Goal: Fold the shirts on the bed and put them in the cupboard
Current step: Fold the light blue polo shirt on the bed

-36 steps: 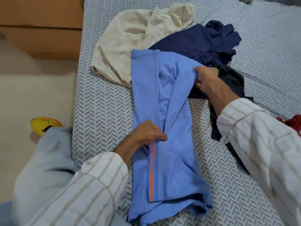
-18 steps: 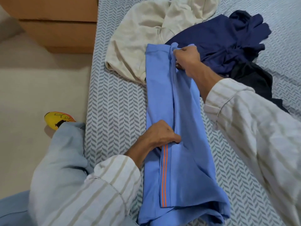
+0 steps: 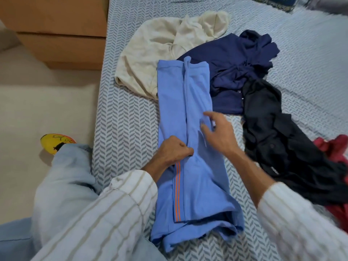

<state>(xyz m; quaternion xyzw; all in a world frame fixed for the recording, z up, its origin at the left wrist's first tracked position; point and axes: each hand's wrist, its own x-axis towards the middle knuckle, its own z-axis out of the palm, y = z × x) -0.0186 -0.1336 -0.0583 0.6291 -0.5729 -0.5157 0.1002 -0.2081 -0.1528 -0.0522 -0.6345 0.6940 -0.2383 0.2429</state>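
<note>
Blue shirt (image 3: pixel 190 147) folded lengthwise on bed (image 3: pixel 124 117); left hand (image 3: pixel 174 150) pinches centre fold, right hand (image 3: pixel 216 132) grip loose, wide.

Right side of the shirt now folded in

The right hand (image 3: pixel 218 132) has let go of the light blue shirt (image 3: pixel 190 129) at its far end and drawn back to the middle, fingers (image 3: pixel 205 127) loosely spread over the cloth; the flap it carried now lies flat along the centre crease.
</note>
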